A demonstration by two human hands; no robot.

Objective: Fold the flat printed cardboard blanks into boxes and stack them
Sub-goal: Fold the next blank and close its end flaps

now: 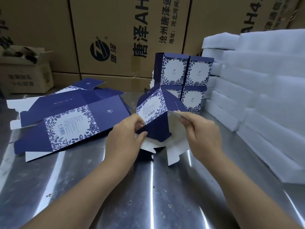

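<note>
Pinching the half-folded blank [154, 111] at frame centre, left hand [127, 131] on a blue flap and right hand [203, 129] on a white edge, the person handles card that looks light, stiff yet easily creased, best gripped beside its fold lines.

Packing warehouse: stacked shipping cartons [128, 38], steel table [148, 187], foam sheets [264, 80].

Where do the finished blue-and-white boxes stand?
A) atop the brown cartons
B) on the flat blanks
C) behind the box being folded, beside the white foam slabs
C: the finished boxes stand stacked behind the half-folded box, right beside the foam slabs.
</note>
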